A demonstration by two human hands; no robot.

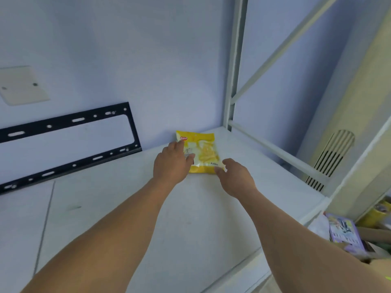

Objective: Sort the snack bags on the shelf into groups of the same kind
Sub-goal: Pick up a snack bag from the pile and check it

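Flat yellow-and-white plastic snack bag (203, 152) near far right corner of white shelf board (127, 208), long axis running toward the back wall. Left hand (172, 162) resting on its left edge, fingers nearly straight; right hand (236, 176) loosely open at the near right corner, fingertips touching. Both equally near; bag directly ahead.

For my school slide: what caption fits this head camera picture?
Both hands touch a flat yellow plastic snack bag on a white shelf.

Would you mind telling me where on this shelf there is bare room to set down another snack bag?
The white shelf is bare left of the left hand, out to the black bracket, and nearer than both hands. It is crowded only at the back, where both hands touch the yellow bag.
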